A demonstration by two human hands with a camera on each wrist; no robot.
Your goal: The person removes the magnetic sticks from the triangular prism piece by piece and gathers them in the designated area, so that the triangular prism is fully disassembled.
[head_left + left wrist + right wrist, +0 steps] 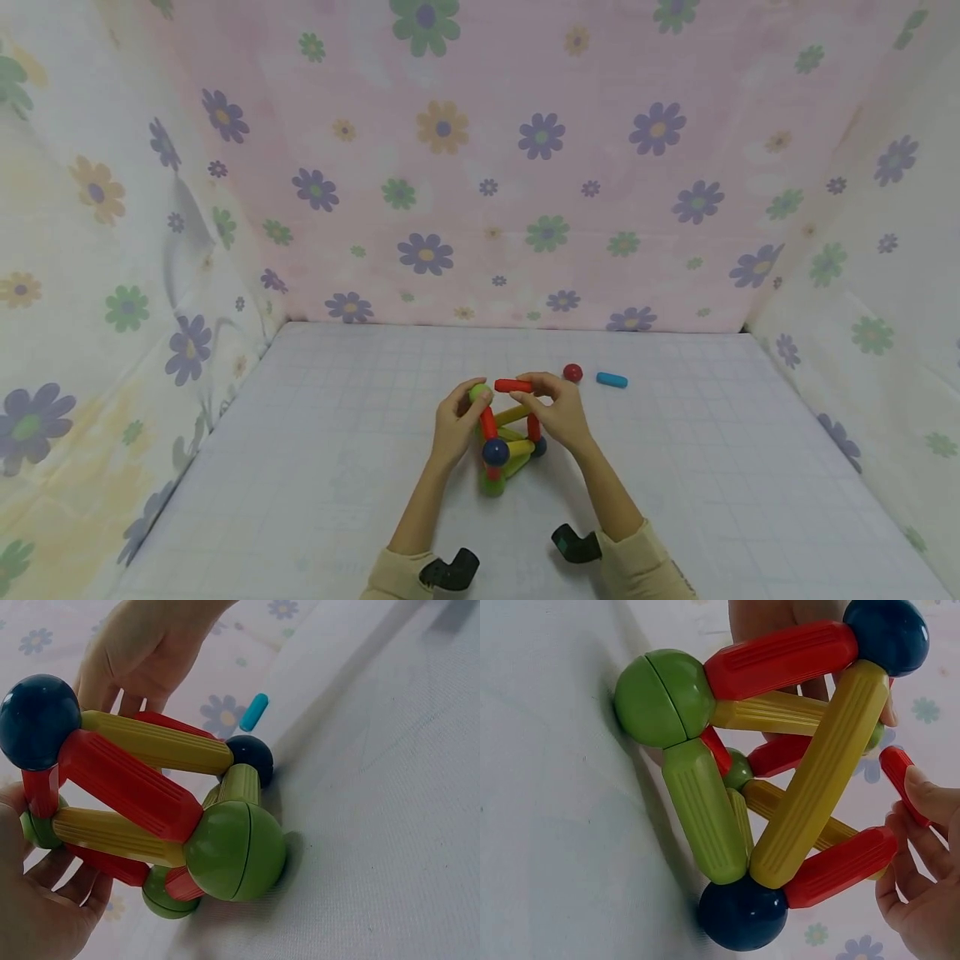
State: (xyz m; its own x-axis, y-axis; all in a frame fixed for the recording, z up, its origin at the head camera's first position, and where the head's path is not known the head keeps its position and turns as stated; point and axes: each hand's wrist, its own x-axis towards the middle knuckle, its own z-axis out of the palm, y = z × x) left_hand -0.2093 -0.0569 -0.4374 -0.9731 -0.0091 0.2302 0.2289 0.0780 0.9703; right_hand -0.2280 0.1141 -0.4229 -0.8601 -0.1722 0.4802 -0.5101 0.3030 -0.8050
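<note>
A ball-and-rod structure of red, yellow and green rods joined by green and navy balls stands on the table; a navy ball faces me in the head view. My left hand grips the green ball at its upper left corner, thumb in front. Between thumb and fingers, my right hand pinches a loose red rod, held level above the structure's right side. Its left end points toward that green ball, a small gap between them. Below the right hand, another red rod rises from a navy ball.
Behind the right hand, a red ball and a blue rod lie on the white table. Flower-patterned cloth hangs at the back and both sides. Dark wrist-camera mounts sit at both sleeves.
</note>
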